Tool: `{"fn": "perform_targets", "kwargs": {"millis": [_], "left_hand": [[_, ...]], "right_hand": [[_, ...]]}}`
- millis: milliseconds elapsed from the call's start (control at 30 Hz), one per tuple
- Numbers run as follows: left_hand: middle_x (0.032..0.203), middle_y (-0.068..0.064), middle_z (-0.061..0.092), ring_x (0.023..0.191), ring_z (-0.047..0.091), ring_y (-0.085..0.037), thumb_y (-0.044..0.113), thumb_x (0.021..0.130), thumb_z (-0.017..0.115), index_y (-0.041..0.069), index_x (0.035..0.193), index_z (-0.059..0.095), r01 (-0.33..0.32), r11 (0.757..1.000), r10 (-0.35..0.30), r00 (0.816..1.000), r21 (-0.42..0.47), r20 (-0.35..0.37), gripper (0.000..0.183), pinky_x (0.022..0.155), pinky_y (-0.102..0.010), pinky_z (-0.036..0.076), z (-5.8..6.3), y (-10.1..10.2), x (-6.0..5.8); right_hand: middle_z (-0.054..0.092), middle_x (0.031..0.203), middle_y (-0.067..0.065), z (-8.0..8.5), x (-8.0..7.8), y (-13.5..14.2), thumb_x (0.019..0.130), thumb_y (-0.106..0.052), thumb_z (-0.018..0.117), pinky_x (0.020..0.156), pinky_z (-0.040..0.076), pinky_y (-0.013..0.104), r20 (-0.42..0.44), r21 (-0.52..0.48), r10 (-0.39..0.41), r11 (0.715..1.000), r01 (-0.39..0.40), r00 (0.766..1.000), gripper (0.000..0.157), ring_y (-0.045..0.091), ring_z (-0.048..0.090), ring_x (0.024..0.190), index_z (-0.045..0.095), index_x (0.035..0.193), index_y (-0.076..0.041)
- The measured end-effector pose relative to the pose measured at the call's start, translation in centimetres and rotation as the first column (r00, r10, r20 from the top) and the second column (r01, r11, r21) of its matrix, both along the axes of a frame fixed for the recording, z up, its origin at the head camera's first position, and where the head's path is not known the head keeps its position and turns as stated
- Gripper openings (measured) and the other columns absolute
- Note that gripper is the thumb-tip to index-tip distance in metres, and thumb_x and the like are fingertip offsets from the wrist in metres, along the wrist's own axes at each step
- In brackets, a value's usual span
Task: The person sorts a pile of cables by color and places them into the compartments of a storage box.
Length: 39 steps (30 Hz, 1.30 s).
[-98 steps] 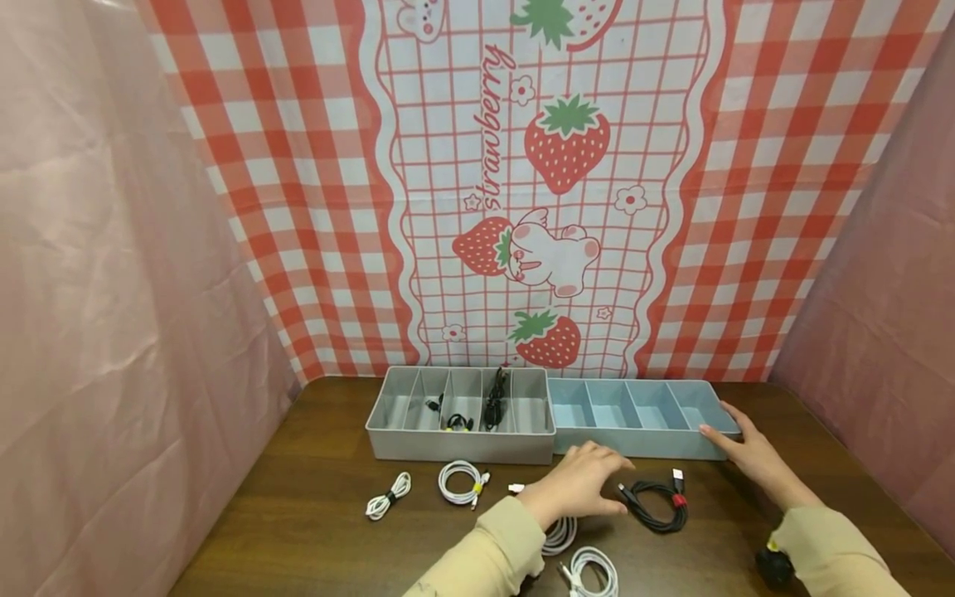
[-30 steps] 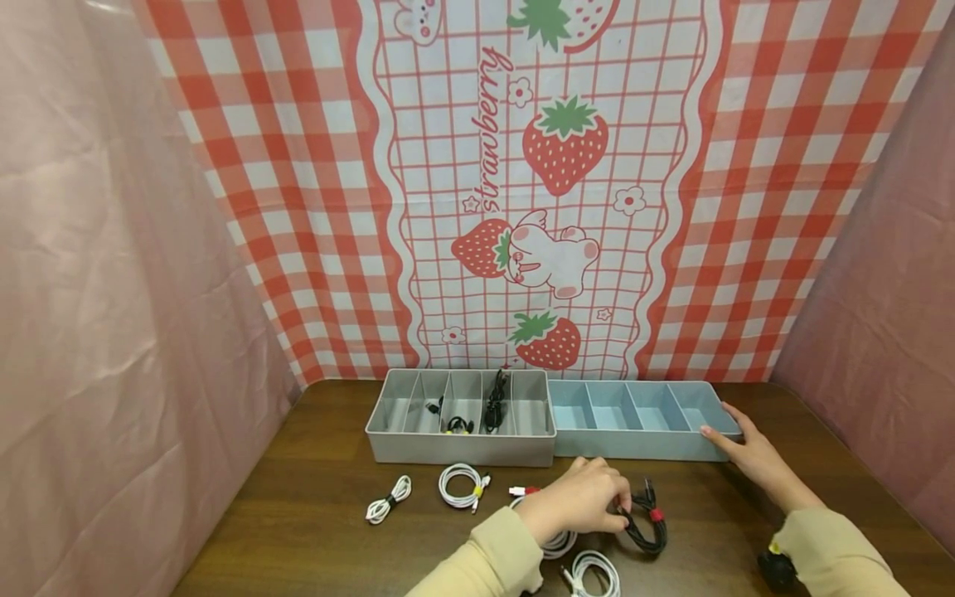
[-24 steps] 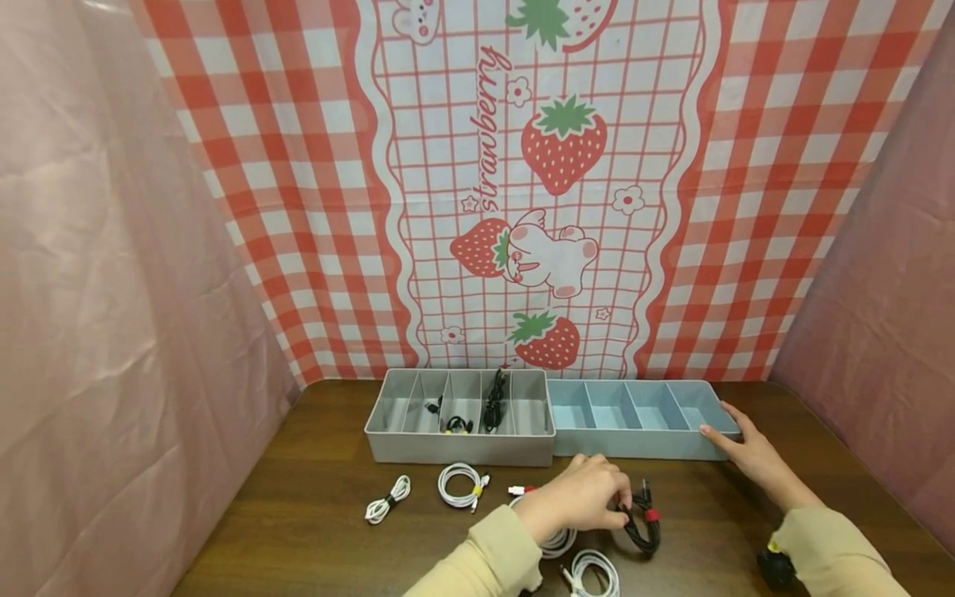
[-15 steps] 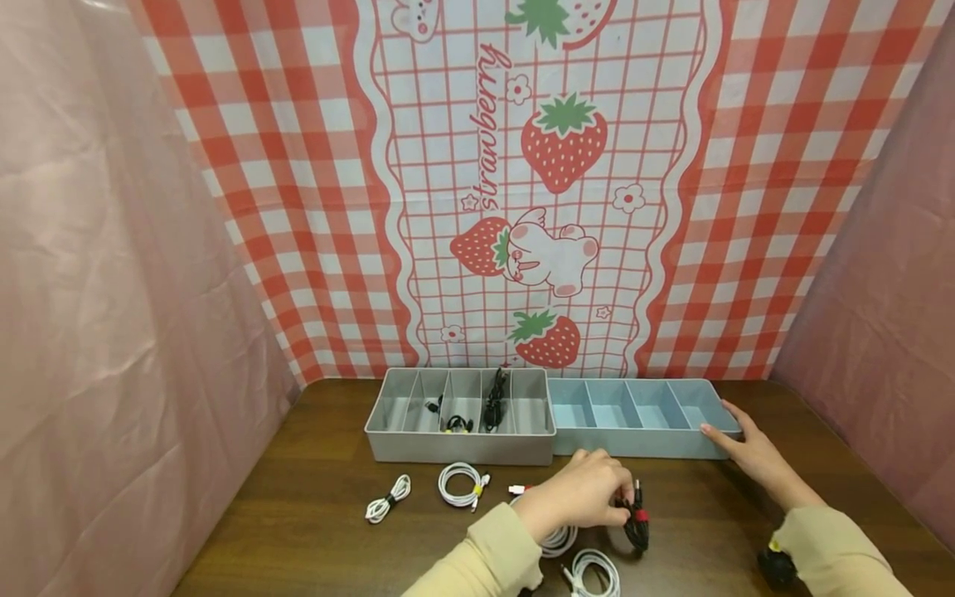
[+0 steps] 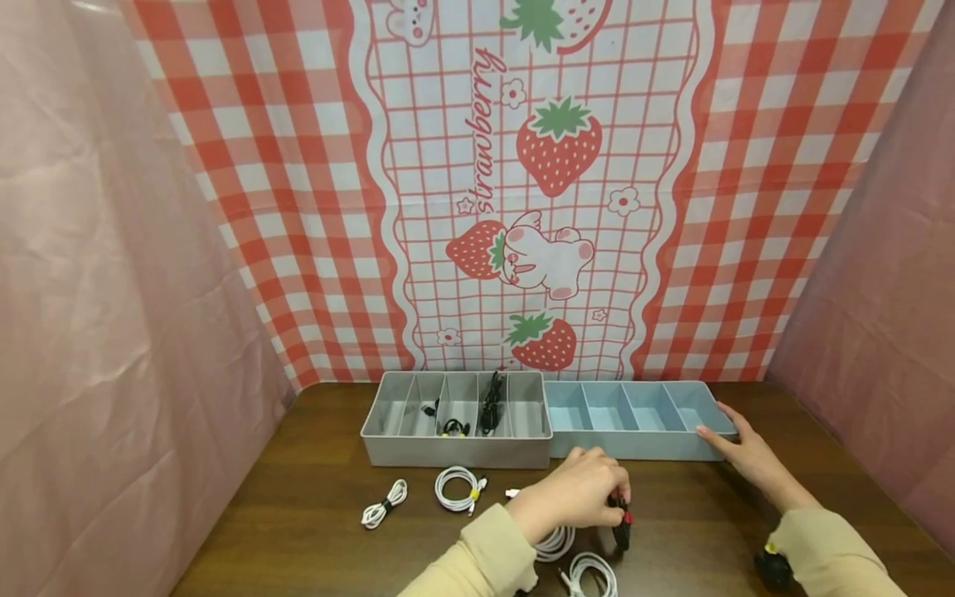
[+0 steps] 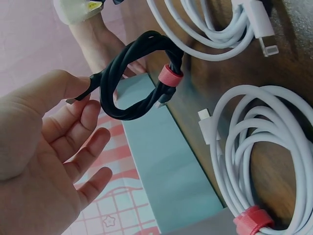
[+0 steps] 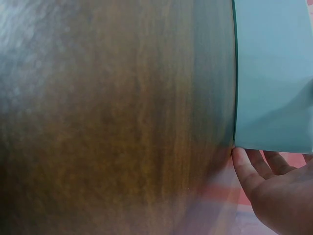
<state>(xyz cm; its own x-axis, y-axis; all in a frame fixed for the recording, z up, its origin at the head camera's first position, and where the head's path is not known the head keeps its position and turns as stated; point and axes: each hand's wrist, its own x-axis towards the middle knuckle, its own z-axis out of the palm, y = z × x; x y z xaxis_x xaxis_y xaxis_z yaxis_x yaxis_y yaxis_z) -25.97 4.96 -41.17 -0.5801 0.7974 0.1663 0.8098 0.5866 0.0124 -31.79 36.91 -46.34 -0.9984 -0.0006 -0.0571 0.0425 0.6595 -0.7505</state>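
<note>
Black cable [image 5: 622, 532] near the blue bin [image 5: 642, 445] your relaxed right grip [image 5: 757, 458] touches could slip, your left grip [image 5: 578, 493] pinching only its end.

Head view: black cable [image 5: 622, 535] partly hidden by left hand [image 5: 578, 493]; nearest white cable [image 5: 589, 559], toward five o'clock, cut by bottom edge; black thing [image 5: 772, 570] toward four o'clock (too dark to tell).

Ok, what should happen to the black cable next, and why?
Probably lift the black cable up over the gray box. The left grip pinches it near one end, it hangs outside that box, and other black cables lie in there.
</note>
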Motion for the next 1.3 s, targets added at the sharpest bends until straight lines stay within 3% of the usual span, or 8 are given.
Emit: {"fn": "perform_targets", "kwargs": {"millis": [133,467,733,933,1300], "left_hand": [[0.079,0.022,0.052,0.083,0.042,0.002,0.036,0.077,0.074,0.033,0.087,0.065,0.005,1.000,-0.005,1.000,-0.002,0.006,0.014,0.074,-0.019,0.030,0.4,-0.1,0.2],[0.081,0.022,0.053,0.085,0.042,0.001,0.035,0.078,0.073,0.032,0.089,0.064,0.005,1.000,-0.005,1.000,-0.004,0.001,0.014,0.075,-0.019,0.030,2.0,-0.5,0.6],[0.083,0.022,0.054,0.088,0.043,0.001,0.032,0.078,0.073,0.031,0.089,0.064,0.017,1.000,-0.017,1.000,0.018,-0.013,0.014,0.075,-0.018,0.029,3.0,-1.0,0.7],[0.086,0.021,0.056,0.091,0.044,0.000,0.031,0.079,0.072,0.029,0.093,0.066,0.051,0.998,-0.051,0.999,0.032,-0.018,0.016,0.076,-0.017,0.030,3.8,-1.6,0.7],[0.091,0.018,0.059,0.095,0.047,-0.002,0.028,0.081,0.071,0.025,0.096,0.067,0.114,0.989,-0.113,0.994,0.092,-0.009,0.015,0.078,-0.015,0.032,5.4,-3.1,0.7]], "right_hand": [[0.006,0.143,0.044,-0.3,0.1,0.1,0.095,-0.052,0.046,0.097,0.028,0.067,0.005,0.000,0.001,1.000,-0.001,1.000,0.091,0.056,0.023,0.123,-0.006,0.149,-0.001],[0.012,0.142,0.044,-0.3,0.0,0.2,0.095,-0.050,0.047,0.089,0.043,0.057,-0.027,0.038,-0.005,0.999,0.006,1.000,0.088,0.053,0.033,0.119,-0.002,0.149,0.001],[0.009,0.143,0.044,-0.2,-0.1,0.1,0.095,-0.050,0.046,0.093,0.036,0.063,-0.027,0.020,0.002,1.000,-0.002,1.000,0.088,0.055,0.027,0.123,-0.004,0.149,-0.001],[0.005,0.145,0.043,-0.1,0.0,0.0,0.095,-0.049,0.048,0.098,0.020,0.069,-0.032,-0.009,0.007,1.000,-0.007,0.999,0.089,0.058,0.014,0.129,-0.004,0.150,-0.001],[0.005,0.145,0.042,-0.1,0.1,0.1,0.095,-0.049,0.048,0.098,0.017,0.071,-0.028,-0.010,0.021,1.000,-0.021,0.999,0.090,0.059,0.014,0.128,-0.005,0.150,-0.002]]}}
